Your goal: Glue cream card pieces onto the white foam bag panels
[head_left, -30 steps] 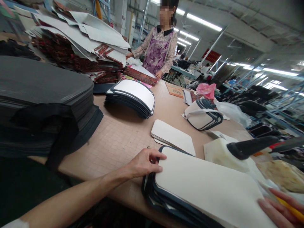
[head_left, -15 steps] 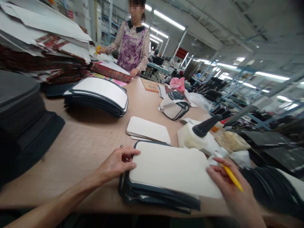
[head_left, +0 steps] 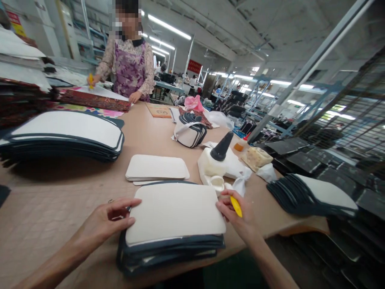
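Observation:
A white rounded panel (head_left: 176,212) lies on a stack of dark-blue pieces (head_left: 171,251) at the table's front edge. My left hand (head_left: 110,218) pinches the panel's left edge between thumb and fingers. At the opposite edge, my right hand (head_left: 240,210) touches the panel with its fingertips while keeping a yellow-handled tool (head_left: 236,206) in its grip. The tool's working end is hidden. Just behind the stack sits a small pile of white panels (head_left: 156,166). A white plastic jug (head_left: 207,164) with a black cone on it stands near my right hand.
Curved stacks of dark-blue, white-topped pieces lie left (head_left: 69,130) and right (head_left: 325,194). Farther back are a tied bundle (head_left: 189,132) and an orange glue bottle (head_left: 240,143). Across the table (head_left: 75,192), a person (head_left: 129,64) works on patterned material with a yellow tool.
My view has swung right, so the scene sits farther left. The white panel now lies squarer on the dark stack, with both hands still at its edges.

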Demonstrator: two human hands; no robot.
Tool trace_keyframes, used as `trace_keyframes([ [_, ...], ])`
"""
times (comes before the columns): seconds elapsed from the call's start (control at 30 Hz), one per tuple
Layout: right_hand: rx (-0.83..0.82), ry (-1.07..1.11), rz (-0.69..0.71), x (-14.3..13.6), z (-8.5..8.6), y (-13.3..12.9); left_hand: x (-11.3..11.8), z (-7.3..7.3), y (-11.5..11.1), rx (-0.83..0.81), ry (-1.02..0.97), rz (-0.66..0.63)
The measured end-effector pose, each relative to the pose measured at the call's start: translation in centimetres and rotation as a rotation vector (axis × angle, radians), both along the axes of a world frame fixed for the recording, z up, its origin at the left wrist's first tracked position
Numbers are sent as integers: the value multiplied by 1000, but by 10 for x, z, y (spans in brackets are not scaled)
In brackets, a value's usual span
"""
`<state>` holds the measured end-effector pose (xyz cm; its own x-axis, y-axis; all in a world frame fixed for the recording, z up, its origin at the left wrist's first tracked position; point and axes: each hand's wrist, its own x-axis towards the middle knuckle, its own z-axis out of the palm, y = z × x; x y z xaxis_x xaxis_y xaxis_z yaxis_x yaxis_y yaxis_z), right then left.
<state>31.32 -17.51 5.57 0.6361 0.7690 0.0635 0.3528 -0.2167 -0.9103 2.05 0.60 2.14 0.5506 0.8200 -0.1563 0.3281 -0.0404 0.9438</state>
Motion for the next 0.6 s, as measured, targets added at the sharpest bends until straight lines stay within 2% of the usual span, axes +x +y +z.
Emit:
trace_keyframes([
  [0.23, -39, -122, -31, -4, -8, 2, 3, 19, 0, -40, 72, 29],
  [0.47, -76, -173, -10, -5, -16, -2, -2, 10, -3, -88, 2, 2],
  [0.6, -117, -198, -24, 0, -23, -6, -4, 11, -8, -158, -71, -32],
])
